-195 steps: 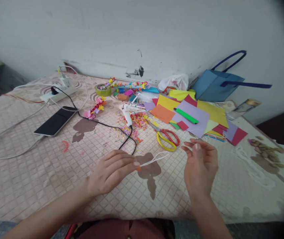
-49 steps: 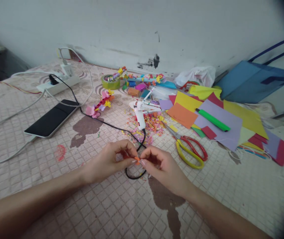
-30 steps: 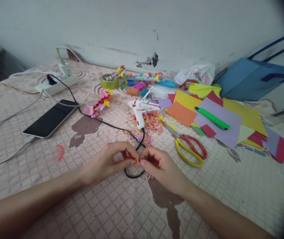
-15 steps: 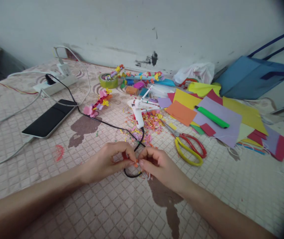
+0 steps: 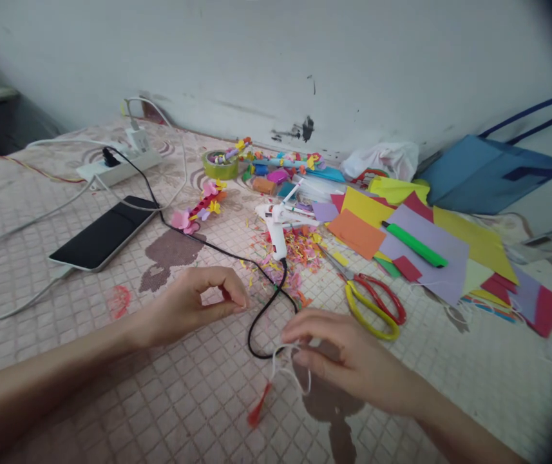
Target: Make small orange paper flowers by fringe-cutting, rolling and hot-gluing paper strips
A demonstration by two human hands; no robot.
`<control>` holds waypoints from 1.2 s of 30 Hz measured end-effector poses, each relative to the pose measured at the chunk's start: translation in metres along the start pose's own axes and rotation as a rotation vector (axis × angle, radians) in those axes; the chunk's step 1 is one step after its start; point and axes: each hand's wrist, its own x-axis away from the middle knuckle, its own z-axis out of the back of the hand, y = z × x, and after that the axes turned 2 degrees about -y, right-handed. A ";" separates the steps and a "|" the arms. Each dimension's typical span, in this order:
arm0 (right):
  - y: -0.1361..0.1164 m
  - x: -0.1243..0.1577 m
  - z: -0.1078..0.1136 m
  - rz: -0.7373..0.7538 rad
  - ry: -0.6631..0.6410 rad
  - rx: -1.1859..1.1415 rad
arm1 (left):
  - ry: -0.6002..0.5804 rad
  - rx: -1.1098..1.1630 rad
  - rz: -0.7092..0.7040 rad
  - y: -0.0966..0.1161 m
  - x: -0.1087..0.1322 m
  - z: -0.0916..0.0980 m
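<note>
My left hand (image 5: 196, 303) hovers over the table with thumb and index fingertips pinched together. Whatever is between them, if anything, is too small to make out. Lower and to the right, my right hand (image 5: 346, 357) has its fingers curled around a thin white cord (image 5: 276, 366), which loops below the fingertips. From the cord's end hangs a small red tassel (image 5: 259, 407). Between the hands runs the black cable (image 5: 251, 332) of a white glue gun (image 5: 276, 232) standing further back.
Scissors (image 5: 372, 299) with red and yellow handles lie right of the glue gun, beside paper scraps (image 5: 299, 248). Coloured sheets (image 5: 357, 232) and a green cutter (image 5: 415, 245) are on the right. A phone (image 5: 106, 232), power strip (image 5: 121, 164) and flower-decorated stick (image 5: 201, 209) lie left.
My hands have moved apart, the left one leftward, the right one right and down. The red tassel on the white cord now shows below the right hand. The view has shifted slightly.
</note>
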 end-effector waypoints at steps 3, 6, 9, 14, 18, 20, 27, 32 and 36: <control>0.001 -0.012 0.012 -0.018 0.078 0.094 | -0.030 -0.042 0.006 -0.001 0.004 0.000; 0.005 -0.023 0.014 -0.033 0.168 0.170 | -0.065 -0.129 0.006 0.004 0.009 -0.003; 0.005 -0.025 0.008 0.009 0.159 0.159 | -0.139 -0.176 -0.045 0.012 0.013 -0.008; -0.005 -0.018 -0.004 0.157 -0.107 0.188 | -0.222 -0.234 -0.081 0.014 0.018 -0.023; -0.007 -0.014 -0.014 0.167 -0.171 0.292 | -0.222 -0.235 -0.054 0.013 0.019 -0.032; -0.006 -0.013 -0.018 0.167 -0.158 0.349 | -0.205 -0.230 -0.038 0.013 0.019 -0.033; -0.005 -0.014 -0.021 0.183 -0.067 0.270 | -0.146 0.004 0.154 0.015 0.020 -0.035; -0.008 -0.015 -0.020 0.174 0.062 0.152 | -0.218 0.404 0.261 0.014 0.022 -0.038; -0.009 -0.014 -0.020 0.184 0.105 0.122 | -0.219 0.626 0.317 0.013 0.019 -0.038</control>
